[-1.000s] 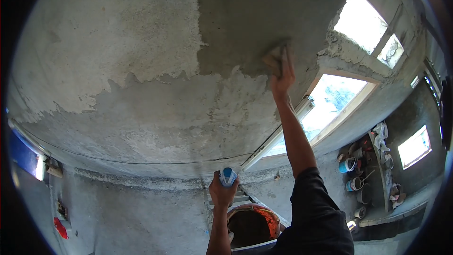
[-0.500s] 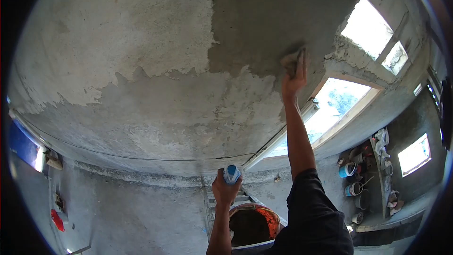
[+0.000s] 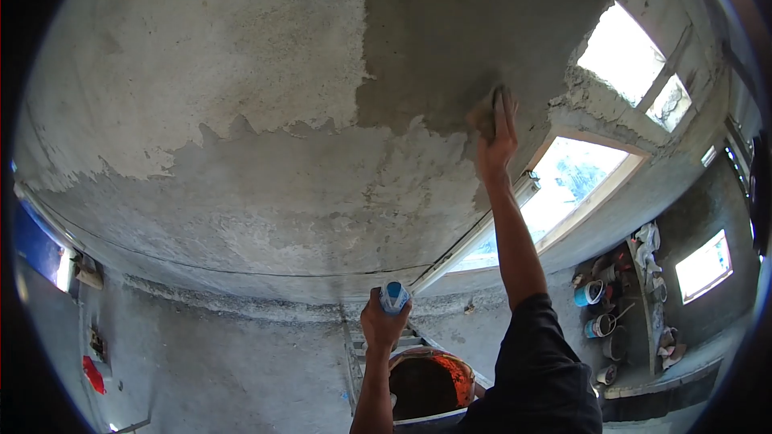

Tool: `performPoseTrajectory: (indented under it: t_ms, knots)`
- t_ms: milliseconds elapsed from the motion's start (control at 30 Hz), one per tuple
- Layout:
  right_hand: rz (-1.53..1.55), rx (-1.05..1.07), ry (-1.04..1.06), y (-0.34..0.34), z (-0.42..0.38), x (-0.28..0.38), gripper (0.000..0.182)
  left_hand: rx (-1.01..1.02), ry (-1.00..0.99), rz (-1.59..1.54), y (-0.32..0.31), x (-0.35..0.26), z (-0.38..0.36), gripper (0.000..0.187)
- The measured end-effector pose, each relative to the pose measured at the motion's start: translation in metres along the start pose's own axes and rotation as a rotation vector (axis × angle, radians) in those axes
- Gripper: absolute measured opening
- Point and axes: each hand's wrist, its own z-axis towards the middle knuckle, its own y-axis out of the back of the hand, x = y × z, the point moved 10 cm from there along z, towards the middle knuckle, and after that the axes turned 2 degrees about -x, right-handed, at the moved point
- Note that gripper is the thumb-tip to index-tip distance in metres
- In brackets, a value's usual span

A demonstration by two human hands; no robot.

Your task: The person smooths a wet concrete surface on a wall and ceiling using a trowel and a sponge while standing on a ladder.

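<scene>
My right hand (image 3: 500,130) reaches up to the wall and presses a brownish sponge (image 3: 483,116) against the dark, damp plaster (image 3: 450,24), close to the window's upper left corner. The sponge is partly hidden by my fingers and a little blurred. Lower down, my left hand (image 3: 384,323) is wrapped around a small blue-and-white plastic bottle (image 3: 394,297), seen from its end. Just below that hand stands an orange-rimmed bucket (image 3: 457,378) with a dark inside.
A ladder (image 3: 412,337) stands behind the bucket. To the right are a framed window (image 3: 575,173) and a wall opening (image 3: 623,52) with rough edges. Several buckets (image 3: 593,293) sit by a shelf at the far right. A red object (image 3: 94,374) lies at the lower left.
My right hand and the sponge have slid slightly left and down across the damp plaster. The left hand keeps its hold on the bottle in about the same place.
</scene>
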Motion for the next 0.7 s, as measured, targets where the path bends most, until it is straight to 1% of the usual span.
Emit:
performPoseTrajectory:
  t_ms: [33,67,133,167,233,300,333,400,433,500,533,600,633,700]
  knots:
    - [0.053,-0.070,0.023,0.007,0.018,0.012,0.059,-0.009,-0.003,0.006,0.000,0.001,-0.001,0.042]
    - [0.045,-0.070,0.013,0.000,0.030,0.014,0.059,-0.017,-0.009,0.011,0.000,0.001,-0.001,0.041]
    - [0.039,-0.042,0.013,-0.017,0.051,0.014,0.065,-0.003,-0.017,0.012,-0.001,0.001,0.000,0.041]
    - [0.037,-0.041,0.013,-0.018,0.046,0.014,0.065,0.000,-0.017,0.010,-0.001,0.002,-0.001,0.041]
    - [0.090,0.101,0.008,-0.039,0.022,0.013,0.075,-0.010,-0.023,0.002,-0.001,0.003,-0.003,0.041]
    - [0.057,0.245,-0.030,-0.046,-0.031,0.002,0.072,-0.030,-0.029,-0.014,-0.001,0.002,0.001,0.041]
    - [0.060,0.251,-0.023,-0.037,-0.045,0.000,0.072,-0.011,-0.005,-0.003,-0.001,0.003,0.000,0.042]
    - [0.086,0.309,-0.075,-0.034,-0.058,-0.010,0.071,-0.002,0.014,0.002,-0.002,0.002,0.003,0.043]
    - [0.089,0.313,-0.076,-0.033,-0.044,-0.005,0.071,-0.001,0.007,0.001,-0.002,0.000,0.002,0.043]
    - [0.178,0.019,0.036,-0.004,0.008,0.008,0.069,0.014,-0.001,0.013,-0.001,0.001,-0.001,0.042]
    - [0.170,0.018,0.027,-0.003,0.032,0.011,0.069,0.015,-0.008,0.003,-0.003,0.002,-0.001,0.043]
    - [0.015,-0.020,0.043,-0.003,0.066,0.021,0.063,0.016,-0.018,-0.007,-0.003,0.001,-0.001,0.043]
    - [0.014,-0.022,0.045,-0.008,0.060,0.019,0.063,0.005,-0.019,-0.014,-0.002,0.001,0.000,0.041]
    - [0.057,0.100,0.043,-0.039,0.024,0.005,0.064,-0.007,-0.018,-0.027,0.000,0.000,-0.002,0.040]
